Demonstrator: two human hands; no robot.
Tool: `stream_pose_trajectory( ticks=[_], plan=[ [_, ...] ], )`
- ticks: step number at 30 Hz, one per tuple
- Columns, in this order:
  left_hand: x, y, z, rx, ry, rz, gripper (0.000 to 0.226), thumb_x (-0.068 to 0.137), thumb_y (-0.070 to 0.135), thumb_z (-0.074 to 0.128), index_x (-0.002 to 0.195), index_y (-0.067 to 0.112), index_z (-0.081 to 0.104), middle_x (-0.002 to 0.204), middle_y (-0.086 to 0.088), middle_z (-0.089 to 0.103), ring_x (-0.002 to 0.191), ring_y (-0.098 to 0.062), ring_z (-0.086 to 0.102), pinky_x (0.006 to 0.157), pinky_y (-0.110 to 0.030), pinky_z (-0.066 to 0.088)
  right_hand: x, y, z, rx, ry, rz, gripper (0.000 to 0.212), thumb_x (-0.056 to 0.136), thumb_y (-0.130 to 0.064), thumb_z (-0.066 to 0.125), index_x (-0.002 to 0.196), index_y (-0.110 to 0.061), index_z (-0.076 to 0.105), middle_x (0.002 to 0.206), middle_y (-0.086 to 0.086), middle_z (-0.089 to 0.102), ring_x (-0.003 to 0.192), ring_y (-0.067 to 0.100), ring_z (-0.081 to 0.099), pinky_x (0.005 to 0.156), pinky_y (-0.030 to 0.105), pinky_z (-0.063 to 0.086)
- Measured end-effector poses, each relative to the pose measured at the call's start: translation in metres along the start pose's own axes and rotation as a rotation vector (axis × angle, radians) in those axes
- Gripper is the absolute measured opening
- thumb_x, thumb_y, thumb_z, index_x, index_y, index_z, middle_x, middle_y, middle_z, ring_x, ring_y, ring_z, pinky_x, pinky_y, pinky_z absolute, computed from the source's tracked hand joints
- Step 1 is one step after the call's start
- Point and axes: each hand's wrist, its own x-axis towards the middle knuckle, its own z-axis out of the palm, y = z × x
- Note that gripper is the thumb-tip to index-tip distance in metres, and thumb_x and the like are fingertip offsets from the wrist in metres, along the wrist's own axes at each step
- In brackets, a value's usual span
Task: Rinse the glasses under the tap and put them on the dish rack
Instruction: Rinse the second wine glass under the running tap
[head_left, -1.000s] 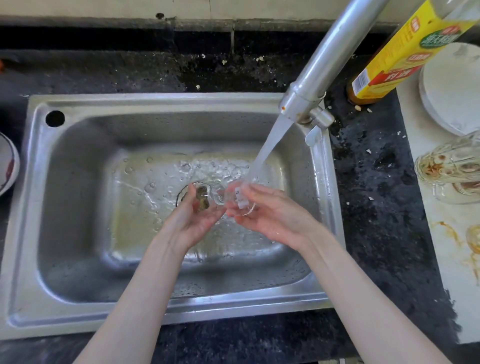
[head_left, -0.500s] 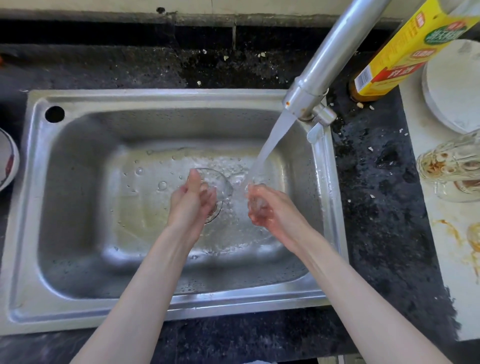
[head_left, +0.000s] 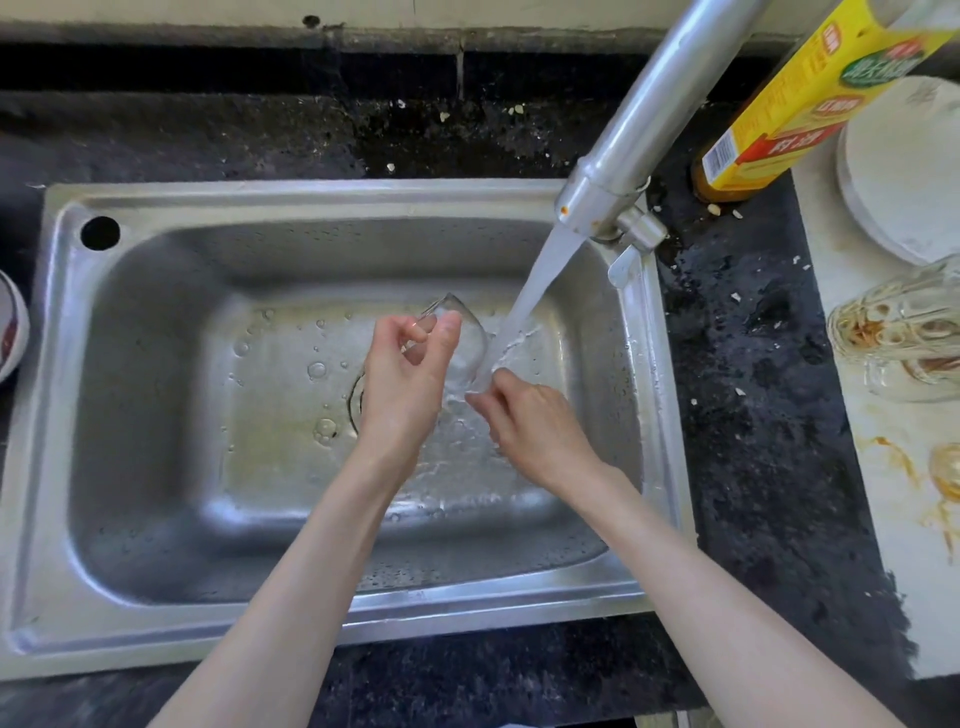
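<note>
A clear glass (head_left: 462, 340) is tilted over the steel sink (head_left: 156, 415), just left of the water stream pouring from the tap (head_left: 618, 171). My left hand (head_left: 405, 384) grips the glass from the left, fingers and thumb curled round its upper part. My right hand (head_left: 530, 421) is at the glass's lower end, its curled fingertips pinching it where the stream lands. Stained glasses (head_left: 904, 338) lie on their sides on the white board at the right.
A yellow-labelled bottle (head_left: 810, 93) stands behind the tap, and a white plate (head_left: 904, 166) sits to its right. Brown smears mark the white board (head_left: 893, 467). A bowl (head_left: 10, 332) peeks in at the left edge. Dark counter surrounds the sink.
My left hand has lifted the glass up and turned it toward the stream. My right hand moved from under the water to the glass's lower end.
</note>
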Motion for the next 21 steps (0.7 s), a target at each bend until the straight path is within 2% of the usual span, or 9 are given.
stream_pose_trajectory(
  ticks=[2,4,6,9,12,14,16,18,21],
  plan=[
    [0.001,-0.001,-0.004,-0.113,-0.065,-0.034,0.031,0.078,0.035,0.07,0.087,0.024,0.043,0.106,-0.002,0.064,0.085,-0.003,0.06,0.073,-0.009,0.042,-0.002,0.001,-0.005,0.185,-0.014,0.043,0.027,0.095,-0.031,0.052,0.075,-0.012,0.047,0.063,0.003,0.059,0.065,0.025,0.061,0.064,0.037,0.049],
    [0.005,-0.006,-0.007,-0.195,-0.166,-0.096,0.054,0.064,0.044,0.08,0.104,0.028,0.047,0.111,-0.005,0.066,0.096,-0.016,0.063,0.086,-0.03,0.045,-0.004,0.001,-0.008,0.405,-0.078,0.09,0.026,0.093,-0.024,0.055,0.076,-0.005,0.054,0.052,-0.003,0.053,0.05,0.012,0.056,0.054,0.024,0.048],
    [0.007,-0.006,-0.008,-0.273,-0.286,-0.152,0.074,0.06,0.048,0.078,0.12,0.015,0.048,0.102,-0.006,0.067,0.087,-0.023,0.063,0.077,-0.04,0.047,-0.006,-0.001,-0.009,0.632,-0.157,0.137,0.025,0.094,-0.016,0.054,0.075,0.001,0.054,0.044,-0.007,0.047,0.042,0.006,0.05,0.048,0.017,0.043],
    [0.007,-0.005,-0.01,-0.424,-0.477,-0.172,0.062,0.069,0.04,0.074,0.109,-0.001,0.051,0.096,-0.013,0.056,0.077,-0.023,0.059,0.06,-0.035,0.049,-0.011,-0.001,-0.014,0.87,-0.31,0.192,0.026,0.094,-0.018,0.05,0.072,-0.005,0.054,0.04,-0.009,0.042,0.043,0.007,0.054,0.049,0.017,0.044],
    [0.006,-0.004,-0.01,-0.521,-0.578,-0.213,0.064,0.064,0.041,0.08,0.109,0.004,0.051,0.099,-0.009,0.059,0.097,-0.02,0.063,0.088,-0.033,0.05,-0.015,0.0,-0.02,1.193,-0.523,0.246,0.027,0.084,-0.031,0.05,0.071,-0.007,0.054,0.04,-0.007,0.039,0.043,0.01,0.054,0.056,0.024,0.046],
    [0.007,-0.004,-0.006,-0.572,-0.557,-0.231,0.059,0.068,0.036,0.079,0.108,0.005,0.05,0.093,-0.006,0.06,0.093,-0.018,0.063,0.089,-0.031,0.05,-0.017,-0.002,-0.017,1.237,-0.492,0.277,0.027,0.084,-0.031,0.051,0.069,-0.008,0.053,0.04,-0.007,0.039,0.042,0.009,0.053,0.057,0.026,0.047],
    [0.008,-0.007,-0.001,-0.536,-0.449,-0.234,0.047,0.074,0.036,0.072,0.102,0.006,0.049,0.082,-0.005,0.055,0.08,-0.016,0.058,0.075,-0.028,0.049,-0.013,-0.004,-0.01,1.054,-0.314,0.287,0.031,0.091,-0.025,0.054,0.064,-0.01,0.051,0.041,-0.005,0.041,0.04,0.01,0.051,0.05,0.024,0.046],
    [0.007,-0.01,0.006,-0.488,-0.287,-0.271,0.06,0.07,0.043,0.073,0.108,0.004,0.046,0.077,-0.004,0.051,0.069,-0.014,0.054,0.063,-0.025,0.044,-0.011,-0.005,-0.002,0.589,-0.087,0.196,0.038,0.094,-0.029,0.055,0.061,-0.009,0.051,0.047,0.003,0.051,0.044,0.02,0.055,0.05,0.031,0.044],
    [-0.001,-0.007,0.018,-0.4,-0.06,-0.334,0.094,0.058,0.051,0.079,0.125,-0.003,0.041,0.088,-0.006,0.057,0.07,-0.014,0.056,0.072,-0.031,0.044,-0.013,0.002,0.008,-0.146,0.142,0.057,0.04,0.094,-0.042,0.049,0.077,-0.008,0.06,0.072,0.018,0.067,0.071,0.041,0.059,0.06,0.04,0.04]
  ],
)
